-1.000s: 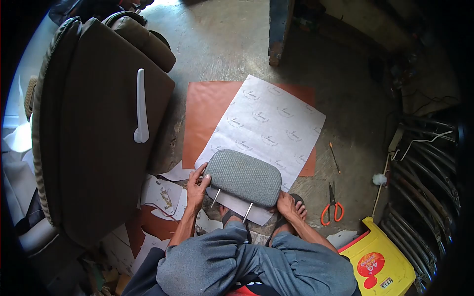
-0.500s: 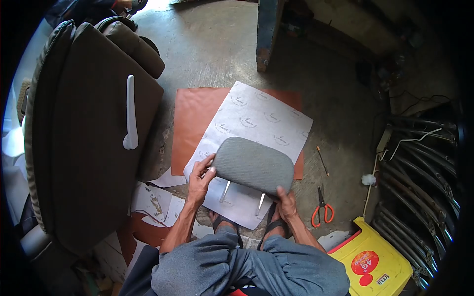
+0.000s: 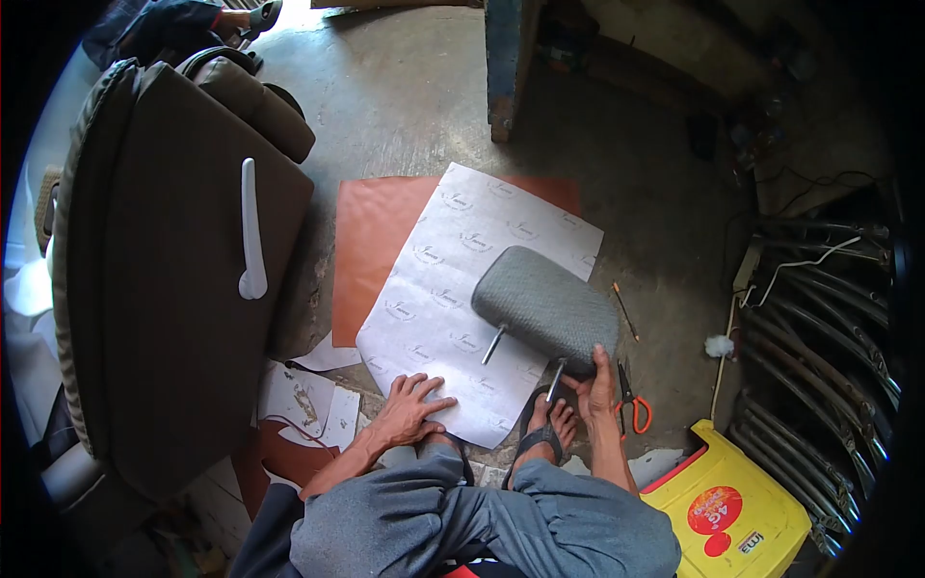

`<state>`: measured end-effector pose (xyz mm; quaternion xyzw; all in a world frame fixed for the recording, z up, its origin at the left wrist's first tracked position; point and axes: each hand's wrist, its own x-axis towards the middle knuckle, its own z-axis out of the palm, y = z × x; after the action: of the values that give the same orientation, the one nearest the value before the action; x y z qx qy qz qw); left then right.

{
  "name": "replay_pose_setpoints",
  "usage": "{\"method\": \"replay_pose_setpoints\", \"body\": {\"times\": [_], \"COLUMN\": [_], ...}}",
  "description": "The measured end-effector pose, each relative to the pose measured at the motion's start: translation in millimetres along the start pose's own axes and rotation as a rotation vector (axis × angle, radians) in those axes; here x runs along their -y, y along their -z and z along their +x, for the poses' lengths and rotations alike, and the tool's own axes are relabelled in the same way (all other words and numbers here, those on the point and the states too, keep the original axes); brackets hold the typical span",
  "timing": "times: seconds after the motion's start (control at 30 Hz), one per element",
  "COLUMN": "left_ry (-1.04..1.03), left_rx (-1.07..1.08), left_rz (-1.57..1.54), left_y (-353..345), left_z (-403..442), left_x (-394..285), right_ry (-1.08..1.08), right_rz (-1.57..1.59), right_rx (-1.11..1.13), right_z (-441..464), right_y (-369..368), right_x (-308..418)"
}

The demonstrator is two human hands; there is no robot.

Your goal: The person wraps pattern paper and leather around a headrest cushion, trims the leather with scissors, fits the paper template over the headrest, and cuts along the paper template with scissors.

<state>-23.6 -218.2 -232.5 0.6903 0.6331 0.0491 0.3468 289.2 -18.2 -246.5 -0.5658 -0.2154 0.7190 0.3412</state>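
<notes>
My right hand (image 3: 595, 387) grips a grey fabric headrest (image 3: 549, 306) by its near right corner, tilted above the right part of a white printed sheet (image 3: 424, 299). Two metal posts (image 3: 492, 345) stick out of the headrest's near side. My left hand (image 3: 411, 412) lies flat with fingers spread on the sheet's near left edge. The sheet, marked with repeated logos, lies over a reddish-brown piece of leather-like material (image 3: 371, 226) on the floor. Orange-handled scissors (image 3: 634, 405) lie just right of my right hand, partly hidden by it.
A large brown seat (image 3: 183, 279) with a white lever fills the left. Beyond the scissors lies a pencil (image 3: 625, 310). A yellow plastic stool (image 3: 737, 511) and stacked metal tubes (image 3: 819, 356) stand right. Scraps (image 3: 299, 400) lie lower left; another person's foot (image 3: 252, 19) shows at the top.
My left hand has let go of the headrest and come down onto the sheet. The headrest has swung to the right and tilted in my right hand, uncovering more of the sheet.
</notes>
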Motion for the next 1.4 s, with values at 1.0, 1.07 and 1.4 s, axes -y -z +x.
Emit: {"method": "replay_pose_setpoints", "body": {"times": [1.0, 1.07, 1.4], "left_ry": [-0.132, -0.131, -0.119], "left_rx": [0.34, 0.36, 0.352], "left_rz": [0.034, 0.04, 0.043], "left_y": [28.9, 30.1, 28.8], "left_z": [20.6, 20.8, 21.4], "left_x": [15.1, 14.9, 17.4], "right_ry": [-0.065, -0.073, -0.173], "right_rz": [-0.278, -0.303, -0.468], "right_rx": [-0.031, -0.071, -0.151], "right_z": [42.6, 46.0, 50.5], "right_y": [15.4, 12.3, -13.3], "right_x": [22.9, 35.9, 94.0]}}
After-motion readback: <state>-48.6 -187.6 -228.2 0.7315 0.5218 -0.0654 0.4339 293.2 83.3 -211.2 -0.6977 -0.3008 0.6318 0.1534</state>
